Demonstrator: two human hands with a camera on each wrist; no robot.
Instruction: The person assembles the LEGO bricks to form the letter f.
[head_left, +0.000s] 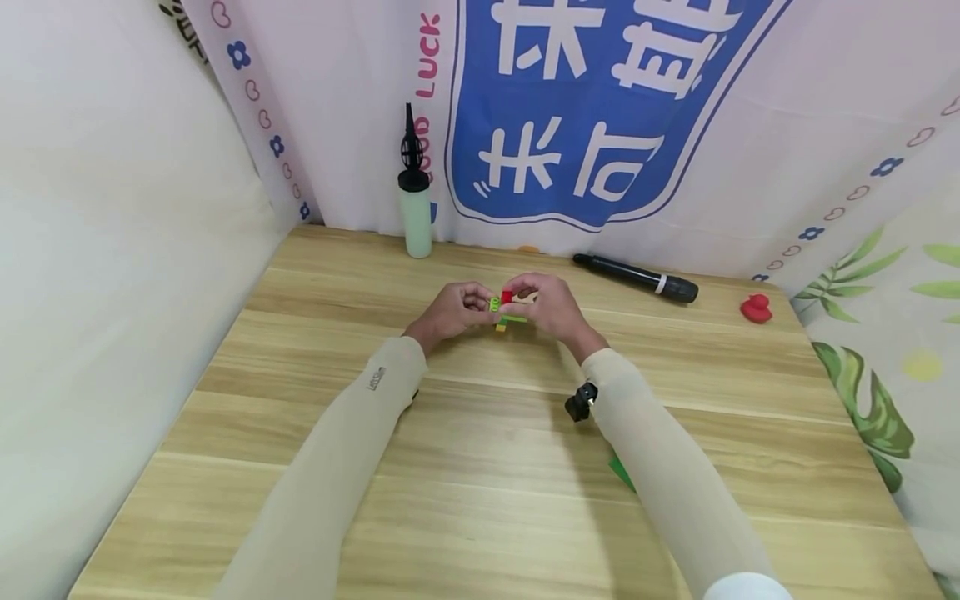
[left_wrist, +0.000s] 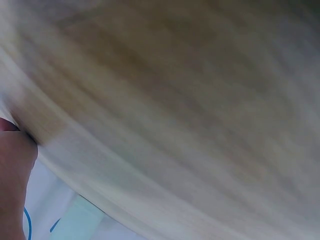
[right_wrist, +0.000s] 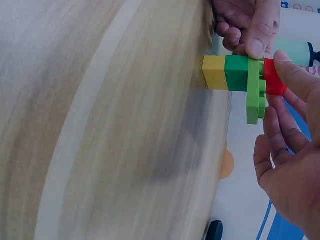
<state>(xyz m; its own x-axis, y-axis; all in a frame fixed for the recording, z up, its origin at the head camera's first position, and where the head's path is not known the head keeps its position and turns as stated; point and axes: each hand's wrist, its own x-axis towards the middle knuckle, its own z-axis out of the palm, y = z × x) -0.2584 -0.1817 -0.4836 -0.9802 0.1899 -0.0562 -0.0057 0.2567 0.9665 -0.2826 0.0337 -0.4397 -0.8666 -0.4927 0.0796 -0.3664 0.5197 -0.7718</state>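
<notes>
Looks like we're stacking: right fingers [right_wrist: 275, 130] pinch the red brick [right_wrist: 273, 77], left fingers [right_wrist: 232, 38] grip the lime brick [right_wrist: 253, 97], firm press probably next.

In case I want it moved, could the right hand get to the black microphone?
Probably yes: the microphone lies close by, with bare tabletop between, but the right hand would need to release the red block first.
</notes>
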